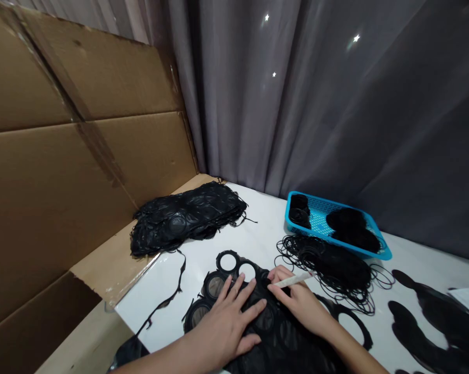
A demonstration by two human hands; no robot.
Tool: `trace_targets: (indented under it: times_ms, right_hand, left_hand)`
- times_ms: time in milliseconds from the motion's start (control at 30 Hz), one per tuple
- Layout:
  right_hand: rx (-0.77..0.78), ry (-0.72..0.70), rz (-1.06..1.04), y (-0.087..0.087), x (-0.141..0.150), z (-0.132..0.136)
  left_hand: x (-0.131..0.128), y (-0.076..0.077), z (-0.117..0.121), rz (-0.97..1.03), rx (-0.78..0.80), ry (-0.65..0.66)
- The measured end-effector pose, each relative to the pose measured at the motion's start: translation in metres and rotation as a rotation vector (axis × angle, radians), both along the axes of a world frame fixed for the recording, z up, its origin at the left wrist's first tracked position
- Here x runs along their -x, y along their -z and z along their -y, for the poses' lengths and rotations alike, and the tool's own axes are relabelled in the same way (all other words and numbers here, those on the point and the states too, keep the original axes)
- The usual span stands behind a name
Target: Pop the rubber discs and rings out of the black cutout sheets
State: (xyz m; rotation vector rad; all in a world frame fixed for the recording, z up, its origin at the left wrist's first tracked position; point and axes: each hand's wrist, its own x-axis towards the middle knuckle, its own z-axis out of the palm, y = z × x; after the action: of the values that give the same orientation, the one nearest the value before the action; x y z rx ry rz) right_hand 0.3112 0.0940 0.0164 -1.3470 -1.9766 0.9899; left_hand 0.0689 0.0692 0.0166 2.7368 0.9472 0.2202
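Observation:
A black rubber sheet [234, 272] with round moulded rings and punched holes lies on the white table [258, 239] in front of me. My left hand [229, 324] lies flat on it, fingers spread and open. My right hand [297, 301] pinches a thin white stick tool [292, 281], its tip at the sheet near the upper rings. To the right of my hands lies a tangle of thin black rubber rings [331, 265].
A stack of black rubber sheets [185, 218] lies at the back left. A blue basket [320, 218] with black round parts stands at the back right. Black rubber scraps [433, 317] lie at the right. A cardboard wall [63, 156] rises on the left, a grey curtain [336, 104] behind.

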Motion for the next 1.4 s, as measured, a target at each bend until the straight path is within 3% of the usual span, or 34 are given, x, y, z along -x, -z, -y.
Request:
trace_targets:
  times_ms: [367,433,567,633,733,800,867,967,1067,1200,1400]
  right_hand:
    - [-0.054,-0.003,0.039,-0.004,0.001,0.001]
    - [-0.111,-0.018,0.079,-0.001,0.005,0.006]
    - [-0.375,-0.057,0.238,0.015,0.016,0.012]
    - [-0.457,0.015,0.287,0.017,0.014,0.005]
    - [-0.475,0.267,0.244,0.005,-0.009,-0.015]
    - [-0.458,0.427,0.187,-0.008,-0.032,-0.023]
    - [-0.413,0.468,0.146,-0.019,-0.050,-0.021]
    - [-0.310,0.301,0.119,-0.021,-0.058,0.001]
    - [-0.169,0.119,0.101,-0.013,-0.048,0.025]
    - [-0.060,0.099,0.019,-0.006,-0.036,0.035]
    - [-0.014,0.100,-0.020,-0.008,-0.038,0.030]
  left_hand:
    - [0.001,-0.002,0.001,0.000,-0.006,-0.008]
    - [0.001,-0.003,0.002,-0.001,-0.018,-0.006]
    - [0.000,-0.005,0.002,-0.026,-0.027,-0.002]
    - [-0.001,-0.006,0.003,-0.051,-0.025,0.000]
    - [0.000,-0.006,0.003,-0.068,-0.028,-0.002]
    - [0.001,-0.005,0.003,-0.068,-0.032,0.002]
    - [0.000,-0.006,0.003,-0.074,-0.031,0.006]
    - [-0.007,-0.009,0.001,-0.076,-0.035,-0.008]
    - [-0.023,-0.014,-0.001,-0.043,-0.028,0.052]
    - [-0.038,-0.013,-0.002,-0.032,0.013,0.178]
    - [-0.036,-0.010,-0.001,-0.089,0.041,0.167]
